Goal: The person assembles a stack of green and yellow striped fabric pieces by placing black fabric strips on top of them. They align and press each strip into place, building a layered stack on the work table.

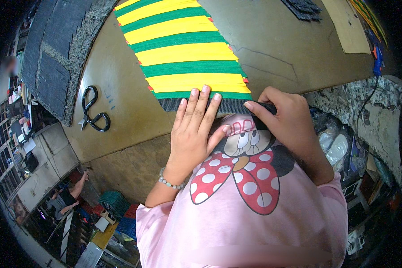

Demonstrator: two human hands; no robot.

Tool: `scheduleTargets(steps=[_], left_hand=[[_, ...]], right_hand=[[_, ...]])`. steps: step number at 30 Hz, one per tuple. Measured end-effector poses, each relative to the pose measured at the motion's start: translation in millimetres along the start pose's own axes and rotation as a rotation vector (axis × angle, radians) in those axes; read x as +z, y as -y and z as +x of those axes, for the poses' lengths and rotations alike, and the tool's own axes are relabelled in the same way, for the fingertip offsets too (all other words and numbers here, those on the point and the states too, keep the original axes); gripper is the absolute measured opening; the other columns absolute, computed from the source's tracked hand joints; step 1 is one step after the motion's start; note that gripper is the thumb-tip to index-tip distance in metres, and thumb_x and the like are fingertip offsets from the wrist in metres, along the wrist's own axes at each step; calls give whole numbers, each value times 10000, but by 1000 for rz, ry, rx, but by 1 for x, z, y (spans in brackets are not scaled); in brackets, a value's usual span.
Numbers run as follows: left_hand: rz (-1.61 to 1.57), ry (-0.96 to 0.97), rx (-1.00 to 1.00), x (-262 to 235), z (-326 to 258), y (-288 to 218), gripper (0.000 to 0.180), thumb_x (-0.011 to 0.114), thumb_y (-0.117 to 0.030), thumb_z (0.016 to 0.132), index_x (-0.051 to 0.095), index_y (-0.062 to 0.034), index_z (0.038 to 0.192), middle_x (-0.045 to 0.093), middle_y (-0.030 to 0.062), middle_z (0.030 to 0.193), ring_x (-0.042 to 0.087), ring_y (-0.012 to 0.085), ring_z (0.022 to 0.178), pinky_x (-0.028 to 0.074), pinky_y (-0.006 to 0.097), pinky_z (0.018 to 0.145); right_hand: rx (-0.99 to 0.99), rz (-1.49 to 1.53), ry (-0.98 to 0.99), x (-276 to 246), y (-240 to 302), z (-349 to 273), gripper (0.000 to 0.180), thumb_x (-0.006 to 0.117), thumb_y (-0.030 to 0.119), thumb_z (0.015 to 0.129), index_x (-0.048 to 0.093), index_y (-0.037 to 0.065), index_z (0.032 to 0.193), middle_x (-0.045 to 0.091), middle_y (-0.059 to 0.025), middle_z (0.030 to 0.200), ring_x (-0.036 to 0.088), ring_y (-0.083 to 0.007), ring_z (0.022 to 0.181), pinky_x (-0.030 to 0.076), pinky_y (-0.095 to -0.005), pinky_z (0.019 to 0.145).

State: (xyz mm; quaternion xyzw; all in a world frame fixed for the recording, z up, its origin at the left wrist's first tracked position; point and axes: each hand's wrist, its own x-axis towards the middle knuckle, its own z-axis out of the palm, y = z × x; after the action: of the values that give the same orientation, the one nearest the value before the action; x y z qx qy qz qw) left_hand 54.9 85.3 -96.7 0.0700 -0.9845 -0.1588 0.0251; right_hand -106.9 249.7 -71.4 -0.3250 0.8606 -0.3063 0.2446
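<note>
Overlapping yellow and green fabric strips (pixel 185 51) with small red tips along their sides lie in a long striped stack on the table. At its near end, along the table edge, runs a black woven strip (pixel 169 105). My left hand (pixel 192 120) lies flat across this strip, fingers stretched out and tips reaching the nearest green and yellow bands. My right hand (pixel 286 114) pinches the strip's right end between thumb and bent fingers; part of that end is hidden under the hand.
Black-handled scissors (pixel 94 109) lie left on the brown table (pixel 120 129). Dark grey layered pieces (pixel 53 58) sit at the far left, more dark pieces (pixel 303 8) at the far right. Beside a cardboard piece (pixel 347 27) hangs a blue tool (pixel 378 60) with a cord. Plastic bags (pixel 332 138) are at right.
</note>
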Motion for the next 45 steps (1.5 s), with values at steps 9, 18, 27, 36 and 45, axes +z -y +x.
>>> scheduleTargets(steps=[9,18,27,36,45], left_hand=[[13,-3,13,-1,-1,1,574,614,-413,913,502,-205,1436,385,160,1533,367,321,1418,275,451,1144],[34,-72,5,6,-1,-3,511,636,-282,920,532,-179,1409,428,167,1502,407,333,1390,277,452,1140],[35,-175,-38,19,5,-19,494,569,-287,948,521,-68,1388,437,196,1483,384,367,1393,257,481,1140],[67,-206,-160,13,-18,-14,540,567,-304,946,488,-67,1425,412,208,1499,366,361,1408,278,478,1139],[90,-455,-144,35,-12,-8,479,618,-289,869,612,-112,1314,529,131,1426,449,294,1361,290,422,1113]], right_hand=[[15,9,6,0,0,-2,306,704,357,859,624,74,776,642,-153,666,662,-352,648,501,-456,583],[2,-161,-55,-2,-1,-9,290,685,369,867,627,86,847,670,-144,869,668,-319,814,512,-432,665],[-625,-473,40,30,-10,-11,694,563,474,921,446,-5,1409,425,-152,1485,343,-271,1419,209,-476,1178],[-535,-43,-368,-82,13,142,367,610,308,914,698,-48,937,677,-248,929,669,-380,880,527,-447,804],[-213,-444,-476,-86,-44,324,635,788,504,732,711,-56,1020,702,-248,973,692,-369,886,540,-412,835]])
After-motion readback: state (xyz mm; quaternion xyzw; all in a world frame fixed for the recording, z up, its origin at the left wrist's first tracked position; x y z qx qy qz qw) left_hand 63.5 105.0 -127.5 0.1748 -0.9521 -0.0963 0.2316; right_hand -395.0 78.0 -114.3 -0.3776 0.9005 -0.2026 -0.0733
